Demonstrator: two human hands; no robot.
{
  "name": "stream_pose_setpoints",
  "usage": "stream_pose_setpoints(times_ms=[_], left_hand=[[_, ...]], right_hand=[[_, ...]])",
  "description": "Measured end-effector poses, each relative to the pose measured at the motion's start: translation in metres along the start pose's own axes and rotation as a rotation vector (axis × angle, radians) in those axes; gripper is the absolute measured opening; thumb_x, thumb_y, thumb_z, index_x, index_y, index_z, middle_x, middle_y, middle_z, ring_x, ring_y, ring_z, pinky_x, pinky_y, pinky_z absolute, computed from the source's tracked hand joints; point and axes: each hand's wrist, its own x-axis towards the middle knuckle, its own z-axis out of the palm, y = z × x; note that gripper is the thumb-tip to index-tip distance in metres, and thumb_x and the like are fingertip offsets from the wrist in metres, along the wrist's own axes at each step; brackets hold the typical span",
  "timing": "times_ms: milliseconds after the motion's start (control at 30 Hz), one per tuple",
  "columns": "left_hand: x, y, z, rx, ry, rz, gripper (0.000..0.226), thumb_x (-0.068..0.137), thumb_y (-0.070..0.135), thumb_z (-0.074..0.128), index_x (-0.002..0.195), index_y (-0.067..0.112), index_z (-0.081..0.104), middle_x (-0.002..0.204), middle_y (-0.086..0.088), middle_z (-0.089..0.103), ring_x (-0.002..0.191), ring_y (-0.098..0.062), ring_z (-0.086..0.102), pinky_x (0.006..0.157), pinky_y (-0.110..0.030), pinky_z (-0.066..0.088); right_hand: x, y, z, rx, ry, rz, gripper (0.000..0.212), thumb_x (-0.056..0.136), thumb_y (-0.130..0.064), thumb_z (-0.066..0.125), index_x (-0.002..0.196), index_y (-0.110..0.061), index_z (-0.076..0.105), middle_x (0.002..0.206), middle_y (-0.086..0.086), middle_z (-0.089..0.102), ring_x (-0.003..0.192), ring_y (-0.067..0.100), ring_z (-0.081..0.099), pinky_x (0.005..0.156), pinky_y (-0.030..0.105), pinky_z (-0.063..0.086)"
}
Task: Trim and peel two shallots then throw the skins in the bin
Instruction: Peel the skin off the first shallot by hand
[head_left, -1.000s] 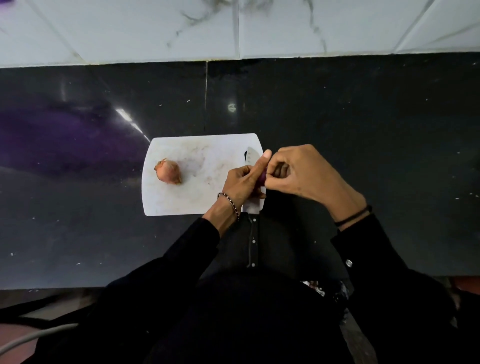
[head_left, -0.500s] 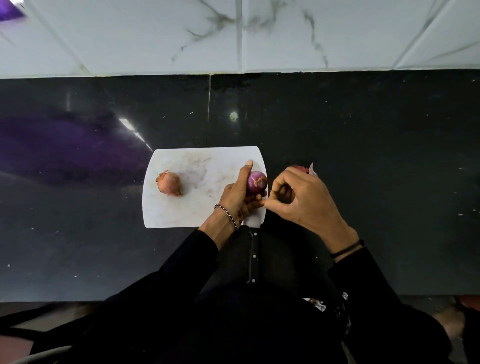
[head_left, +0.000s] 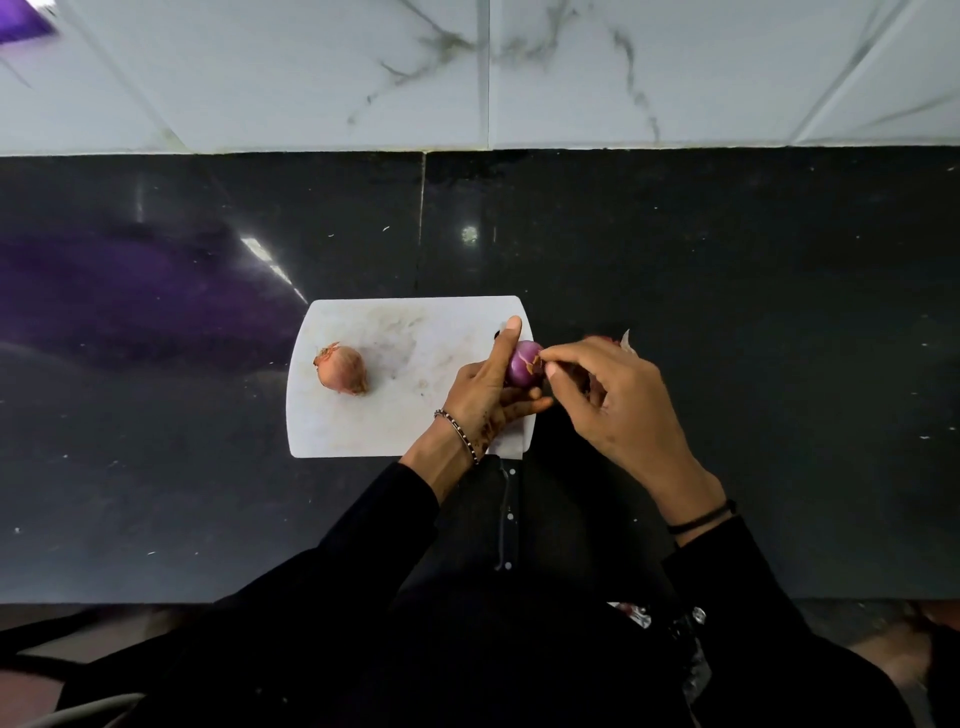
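Observation:
A white cutting board (head_left: 384, 431) lies on the black counter. An unpeeled brown shallot (head_left: 342, 369) sits on the board's left part. My left hand (head_left: 488, 389) grips a purple, mostly peeled shallot (head_left: 523, 364) over the board's right edge, index finger stretched up along it. My right hand (head_left: 613, 400) pinches a strip of skin on that shallot's right side. Loose skins (head_left: 615, 340) lie on the counter just behind my right hand, partly hidden by it.
The black counter (head_left: 753, 322) stretches wide to both sides, with a white marbled tile wall (head_left: 483, 73) behind. A knife's blade (head_left: 511, 444) lies at the board's right edge under my left hand, mostly hidden. No bin is in view.
My right hand came back from the skins on the counter to the purple shallot and pinches its skin again. The left hand kept holding the shallot.

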Motion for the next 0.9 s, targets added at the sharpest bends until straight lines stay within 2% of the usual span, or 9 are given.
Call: stream_pose_setpoints(times_ms=[133, 367, 467, 600, 700, 767, 833, 900], left_hand=[[-0.002, 0.0, 0.001, 0.001, -0.002, 0.004, 0.062, 0.087, 0.058, 0.059, 0.103, -0.002, 0.069, 0.094, -0.017, 0.071, 0.077, -0.02, 0.073, 0.069, -0.03, 0.059], [-0.003, 0.002, 0.002, 0.014, -0.002, 0.066, 0.054, 0.089, 0.054, 0.058, 0.09, 0.001, 0.069, 0.076, -0.009, 0.07, 0.075, -0.019, 0.073, 0.068, -0.03, 0.06], [-0.004, 0.001, 0.004, 0.033, 0.014, 0.096, 0.054, 0.089, 0.053, 0.059, 0.092, -0.001, 0.066, 0.077, -0.01, 0.066, 0.074, -0.018, 0.072, 0.07, -0.032, 0.06], [-0.005, 0.0, 0.003, 0.029, 0.008, 0.114, 0.066, 0.088, 0.051, 0.062, 0.108, -0.012, 0.061, 0.086, -0.015, 0.068, 0.079, -0.021, 0.073, 0.069, -0.032, 0.06], [-0.003, -0.001, 0.001, 0.054, 0.001, 0.133, 0.073, 0.086, 0.052, 0.063, 0.114, -0.015, 0.056, 0.089, -0.018, 0.07, 0.084, -0.025, 0.074, 0.071, -0.034, 0.06], [-0.001, -0.001, 0.001, 0.058, 0.006, 0.148, 0.068, 0.087, 0.051, 0.064, 0.106, -0.014, 0.058, 0.085, -0.014, 0.071, 0.085, -0.026, 0.073, 0.071, -0.035, 0.06], [-0.001, -0.002, 0.003, 0.068, 0.013, 0.171, 0.052, 0.089, 0.047, 0.064, 0.086, -0.005, 0.061, 0.075, -0.009, 0.068, 0.083, -0.026, 0.072, 0.071, -0.036, 0.061], [0.0, -0.002, 0.004, 0.07, 0.023, 0.183, 0.045, 0.089, 0.046, 0.064, 0.076, 0.003, 0.058, 0.071, -0.008, 0.066, 0.08, -0.025, 0.071, 0.07, -0.035, 0.061]], right_hand=[[-0.001, -0.002, 0.001, 0.008, 0.003, -0.008, 0.024, 0.094, -0.028, 0.068, 0.113, -0.015, 0.073, 0.104, -0.005, 0.067, 0.09, 0.006, 0.061, 0.07, 0.014, 0.046], [0.0, -0.005, 0.003, 0.067, 0.065, 0.023, 0.026, 0.089, -0.027, 0.075, 0.113, -0.016, 0.076, 0.101, -0.006, 0.069, 0.089, 0.008, 0.065, 0.072, 0.027, 0.056], [0.003, -0.008, 0.001, 0.115, 0.057, 0.07, 0.022, 0.086, -0.027, 0.078, 0.105, -0.019, 0.079, 0.094, -0.009, 0.071, 0.086, 0.005, 0.066, 0.073, 0.027, 0.056], [0.008, -0.009, -0.002, 0.193, 0.009, 0.152, 0.015, 0.081, -0.027, 0.081, 0.095, -0.023, 0.081, 0.088, -0.013, 0.072, 0.084, 0.003, 0.067, 0.08, 0.026, 0.053], [0.011, -0.008, -0.005, 0.248, -0.054, 0.207, 0.013, 0.08, -0.027, 0.083, 0.093, -0.023, 0.08, 0.085, -0.014, 0.071, 0.082, 0.002, 0.067, 0.074, 0.014, 0.05], [0.013, -0.008, -0.005, 0.268, -0.082, 0.227, 0.012, 0.081, -0.025, 0.082, 0.093, -0.021, 0.08, 0.086, -0.013, 0.071, 0.081, 0.002, 0.067, 0.072, 0.012, 0.049], [0.014, -0.008, -0.004, 0.268, -0.107, 0.23, 0.011, 0.083, -0.023, 0.081, 0.093, -0.02, 0.078, 0.088, -0.012, 0.071, 0.081, 0.003, 0.067, 0.071, 0.013, 0.051], [0.015, -0.008, -0.002, 0.247, -0.121, 0.211, 0.011, 0.084, -0.023, 0.079, 0.094, -0.019, 0.077, 0.089, -0.012, 0.07, 0.081, 0.003, 0.067, 0.071, 0.014, 0.052]])
